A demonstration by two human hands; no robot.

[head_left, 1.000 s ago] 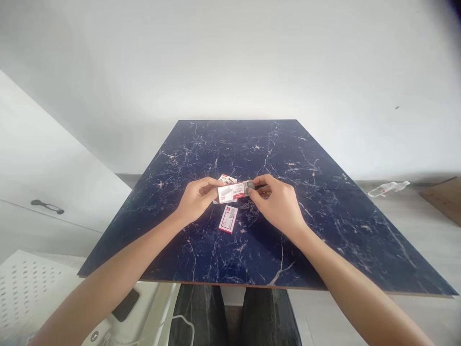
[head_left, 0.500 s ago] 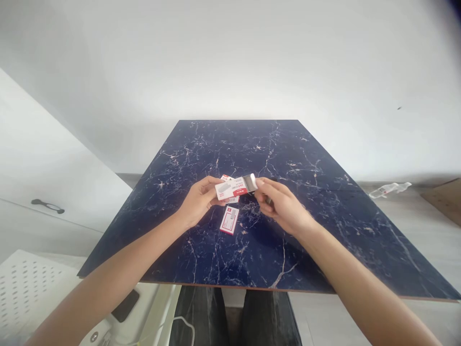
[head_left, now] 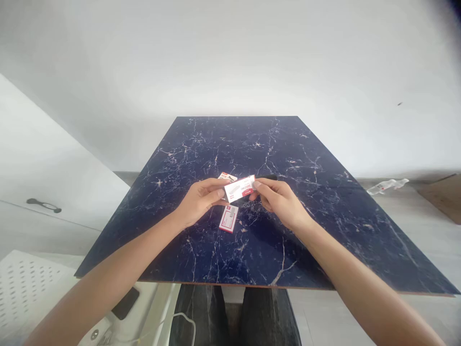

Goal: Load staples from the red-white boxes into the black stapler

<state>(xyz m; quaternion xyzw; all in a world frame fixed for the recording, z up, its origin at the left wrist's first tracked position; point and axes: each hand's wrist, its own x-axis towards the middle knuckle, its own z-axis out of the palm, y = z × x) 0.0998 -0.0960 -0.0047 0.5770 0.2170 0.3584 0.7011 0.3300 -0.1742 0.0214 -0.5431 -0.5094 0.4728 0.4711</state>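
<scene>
A small white and red box is held above the table between both hands. My left hand pinches its left end, where a dark strip shows beside the fingers. At its right end, my right hand grips it between thumb and fingers. A second white and red box lies on the blue marbled table, just nearer than the held one. Another white and red item lies behind the held box and is partly hidden by it. Something black shows behind my right hand.
A white cabinet with a dark handle stands at the left. Below it are a perforated white surface and a dark flat object. Past the table's right edge lie a clear plastic item and a brown box.
The held box has shifted to the right, and my right fingers now grip its printed end. The dark part at its right end no longer shows; a dark strip is now at its left end.
</scene>
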